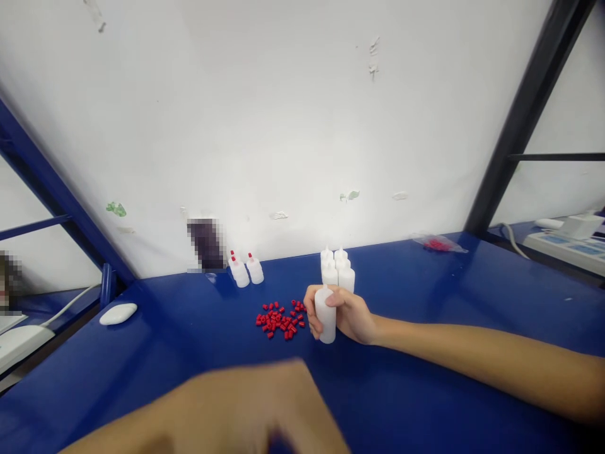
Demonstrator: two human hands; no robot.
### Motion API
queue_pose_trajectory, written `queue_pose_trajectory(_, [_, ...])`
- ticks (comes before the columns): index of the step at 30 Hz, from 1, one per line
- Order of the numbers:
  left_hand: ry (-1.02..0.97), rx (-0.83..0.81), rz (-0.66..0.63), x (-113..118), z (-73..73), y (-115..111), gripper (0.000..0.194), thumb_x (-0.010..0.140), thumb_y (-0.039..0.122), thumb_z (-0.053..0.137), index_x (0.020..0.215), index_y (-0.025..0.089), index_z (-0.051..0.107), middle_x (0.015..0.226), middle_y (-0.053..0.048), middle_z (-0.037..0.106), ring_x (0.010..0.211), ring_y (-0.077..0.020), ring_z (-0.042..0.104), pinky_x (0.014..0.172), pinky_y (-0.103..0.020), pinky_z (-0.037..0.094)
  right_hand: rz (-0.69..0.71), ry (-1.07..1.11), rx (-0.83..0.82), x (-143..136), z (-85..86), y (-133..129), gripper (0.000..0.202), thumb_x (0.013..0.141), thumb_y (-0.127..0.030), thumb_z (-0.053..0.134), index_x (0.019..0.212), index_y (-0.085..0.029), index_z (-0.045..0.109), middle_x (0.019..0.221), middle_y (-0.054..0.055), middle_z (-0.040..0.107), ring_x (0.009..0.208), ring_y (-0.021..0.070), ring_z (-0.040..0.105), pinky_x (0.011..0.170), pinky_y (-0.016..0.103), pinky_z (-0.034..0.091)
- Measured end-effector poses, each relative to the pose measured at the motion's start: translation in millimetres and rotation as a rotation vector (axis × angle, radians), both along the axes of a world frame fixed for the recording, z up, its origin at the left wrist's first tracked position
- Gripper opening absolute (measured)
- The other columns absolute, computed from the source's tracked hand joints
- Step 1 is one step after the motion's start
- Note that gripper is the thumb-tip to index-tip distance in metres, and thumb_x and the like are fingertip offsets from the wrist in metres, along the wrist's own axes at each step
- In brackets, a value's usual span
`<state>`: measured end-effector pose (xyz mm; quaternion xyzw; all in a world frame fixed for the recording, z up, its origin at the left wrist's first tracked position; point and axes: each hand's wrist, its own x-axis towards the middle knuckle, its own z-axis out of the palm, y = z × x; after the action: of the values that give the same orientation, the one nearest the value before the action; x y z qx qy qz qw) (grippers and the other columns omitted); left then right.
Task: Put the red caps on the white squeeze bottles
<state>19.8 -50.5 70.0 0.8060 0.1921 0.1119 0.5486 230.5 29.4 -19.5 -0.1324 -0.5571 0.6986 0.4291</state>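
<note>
The white bottle (326,323) sits within the curl of my right hand (353,314), fingers and thumb clamped around its smooth, cylindrical body. My left hand (258,403) blurs nearer me; I cannot tell whether its fingers are together or apart. Beside the bottle, hard little red caps (278,321), tube-shaped, lie scattered. Behind it cluster nozzled bottles (346,279); leftward, red-tipped bottles (255,272) stand on the smooth blue table (425,287).
</note>
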Motion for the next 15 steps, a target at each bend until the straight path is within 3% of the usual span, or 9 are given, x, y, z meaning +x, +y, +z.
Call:
queue_pose_trajectory(1, [-0.015,0.025,-0.009,5.5,0.8,13.5,0.041,0.085,0.064,0.059,0.076,0.027,0.076,0.053,-0.002,0.06,0.049,-0.0146,0.058,0.05,-0.027,0.048,0.005,0.001,-0.002,-0.4,-1.1,-0.6,0.023,0.071,-0.033,0.049,0.074,-0.014,0.061,0.053,0.003,0.058,0.049,0.0179,0.055,0.055,0.03,0.044])
queue_pose_trajectory(2, [-0.015,0.075,0.066,8.8,0.1,29.5,0.042,0.09,0.06,0.056,0.083,0.024,0.076,0.054,-0.001,0.058,0.05,-0.0138,0.057,0.054,-0.027,0.048,0.008,-0.002,0.0,-0.7,-2.0,-0.9,0.024,0.071,-0.034,0.049,0.073,-0.014,0.061,0.052,0.003,0.057,0.049,0.0176,0.054,0.054,0.03,0.043])
queue_pose_trajectory(4, [-0.049,0.299,0.335,8.4,-6.3,65.6,0.043,0.095,0.056,0.051,0.098,0.019,0.073,0.051,0.003,0.052,0.049,-0.0129,0.052,0.054,-0.025,0.045,0.008,-0.016,0.009,-1.1,-3.0,-1.0,0.025,0.071,-0.035,0.049,0.071,-0.014,0.062,0.051,0.003,0.057,0.047,0.0173,0.052,0.053,0.03,0.042])
queue_pose_trajectory(6, [0.07,0.555,0.443,1.1,-17.7,100.0,0.043,0.1,0.05,0.044,0.109,0.017,0.07,0.06,0.001,0.058,0.056,-0.0133,0.054,0.056,-0.024,0.043,0.008,-0.024,0.015,-1.4,-2.7,-0.8,0.027,0.071,-0.036,0.048,0.071,-0.014,0.063,0.05,0.002,0.056,0.045,0.0173,0.05,0.052,0.03,0.041])
queue_pose_trajectory(8, [0.233,0.759,0.371,-7.5,-30.4,125.1,0.042,0.103,0.044,0.039,0.107,0.017,0.071,0.078,-0.004,0.066,0.073,-0.016,0.06,0.07,-0.027,0.046,-0.015,-0.022,0.038,-1.6,-0.9,-1.1,0.028,0.071,-0.035,0.047,0.07,-0.013,0.065,0.052,0.003,0.057,0.046,0.0173,0.05,0.054,0.031,0.041])
queue_pose_trajectory(10, [0.372,0.861,0.256,-12.8,-40.5,138.7,0.036,0.102,0.04,0.044,0.108,0.018,0.072,0.091,-0.006,0.068,0.085,-0.019,0.062,0.079,-0.029,0.046,-0.062,-0.011,0.078,-1.8,2.0,-2.3,0.027,0.07,-0.032,0.047,0.067,-0.013,0.066,0.062,0.006,0.062,0.049,0.0177,0.053,0.06,0.033,0.043])
queue_pose_trajectory(15, [0.439,0.888,0.143,-9.0,-50.7,145.2,0.027,0.1,0.037,0.051,0.108,0.023,0.073,0.091,-0.005,0.065,0.084,-0.0185,0.062,0.077,-0.027,0.044,-0.098,-0.013,0.084,-1.7,6.7,-6.4,0.029,0.071,-0.028,0.048,0.085,-0.011,0.068,0.072,0.008,0.066,0.054,0.0185,0.058,0.059,0.032,0.044])
